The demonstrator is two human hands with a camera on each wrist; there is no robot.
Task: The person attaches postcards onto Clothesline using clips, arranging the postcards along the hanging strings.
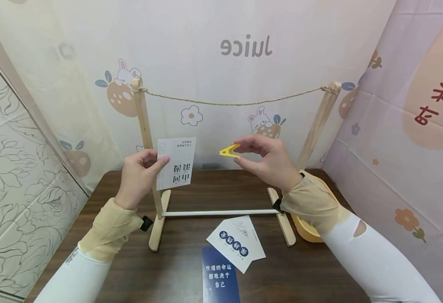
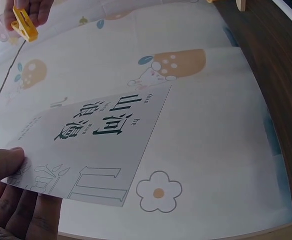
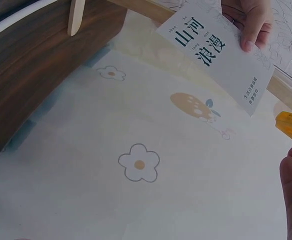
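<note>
My left hand (image 1: 139,176) pinches a white card (image 1: 176,162) with dark printed characters by its left edge, holding it upright beside the left wooden post (image 1: 145,126). The same card (image 2: 93,142) fills the left wrist view, my thumb (image 2: 3,160) on its corner, and the card (image 3: 218,50) shows in the right wrist view too. My right hand (image 1: 268,160) pinches a yellow clothespin (image 1: 229,150) in the air, to the right of the card and below the rope (image 1: 236,102). The clothespin (image 3: 291,126) sits at the right edge of the right wrist view.
A wooden stand with two posts, a white crossbar (image 1: 217,213) and feet rests on the dark wooden table (image 1: 191,189). A white card (image 1: 236,243) and a blue card (image 1: 219,275) lie near the front edge. A yellow container (image 1: 308,229) sits behind my right forearm. Patterned curtains surround the table.
</note>
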